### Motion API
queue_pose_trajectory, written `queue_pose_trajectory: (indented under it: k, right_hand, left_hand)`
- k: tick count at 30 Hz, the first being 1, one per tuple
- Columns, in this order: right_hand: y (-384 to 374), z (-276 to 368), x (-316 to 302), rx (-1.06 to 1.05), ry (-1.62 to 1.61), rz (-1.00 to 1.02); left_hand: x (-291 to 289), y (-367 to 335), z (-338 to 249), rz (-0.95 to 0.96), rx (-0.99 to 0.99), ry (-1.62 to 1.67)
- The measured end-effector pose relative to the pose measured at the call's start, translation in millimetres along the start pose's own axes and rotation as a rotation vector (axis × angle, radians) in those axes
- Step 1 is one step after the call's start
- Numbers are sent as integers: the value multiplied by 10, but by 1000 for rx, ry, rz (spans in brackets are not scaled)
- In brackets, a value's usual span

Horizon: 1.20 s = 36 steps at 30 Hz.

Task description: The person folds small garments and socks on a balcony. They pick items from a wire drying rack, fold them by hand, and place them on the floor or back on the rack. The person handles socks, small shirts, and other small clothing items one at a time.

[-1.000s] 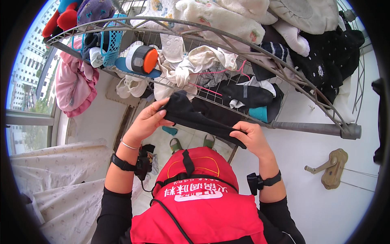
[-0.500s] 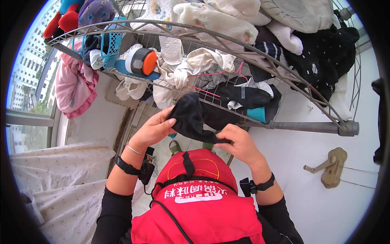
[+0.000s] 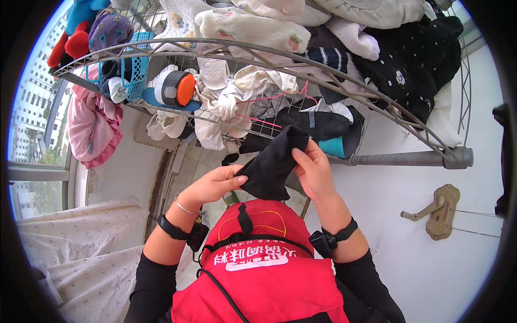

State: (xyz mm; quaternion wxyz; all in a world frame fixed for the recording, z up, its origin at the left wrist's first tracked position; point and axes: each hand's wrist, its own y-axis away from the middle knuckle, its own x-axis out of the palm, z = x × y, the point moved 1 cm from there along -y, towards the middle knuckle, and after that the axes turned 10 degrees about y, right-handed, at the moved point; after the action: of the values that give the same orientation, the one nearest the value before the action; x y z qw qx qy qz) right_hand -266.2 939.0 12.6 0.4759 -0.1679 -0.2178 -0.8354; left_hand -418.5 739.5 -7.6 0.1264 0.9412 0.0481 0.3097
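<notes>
A black sock [image 3: 272, 167] is stretched between my two hands in front of my chest. My left hand [image 3: 218, 183] pinches its left side between thumb and fingers. At its upper right edge, my right hand [image 3: 313, 171] grips the cloth with the thumb on the near side. Just beyond the hands is a wire rack [image 3: 226, 59], its lower level strewn with clothes. Nearest to the sock there are a dark sock with pale stripes [image 3: 318, 125], a teal item [image 3: 331, 146] and a pink hanger [image 3: 258, 121].
A round container with an orange lid [image 3: 186, 89] lies beside a blue basket [image 3: 137, 70]. White fleecy clothes [image 3: 253, 28] and a black dotted garment [image 3: 409, 70] fill the upper rack. Pink clothing [image 3: 94, 121] hangs at left. A crank handle [image 3: 439, 211] is fixed to the right wall.
My right hand has moved up and taken hold of the sock's upper right edge. The left hand has shifted slightly right and down. The sock now tilts up toward the right.
</notes>
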Motion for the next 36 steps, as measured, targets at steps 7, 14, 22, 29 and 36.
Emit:
queue_pose_trajectory:
  k: [7, 14, 22, 29, 36]
  right_hand:
    - [24, 70, -122, -38, 70, -106]
    - [77, -33, -111, 18, 128, -47]
    - [80, -129, 138, -18, 554, 15]
    - [77, -30, 135, 25, 688, 54]
    - [21, 32, 109, -251, 822, 124]
  left_hand:
    - [-206, 124, 89, -58, -2, 188]
    - [-211, 94, 82, -48, -103, 100]
    - [292, -192, -294, 55, 194, -335]
    - [287, -287, -302, -306, 91, -183]
    - [228, -265, -253, -254, 98, -165]
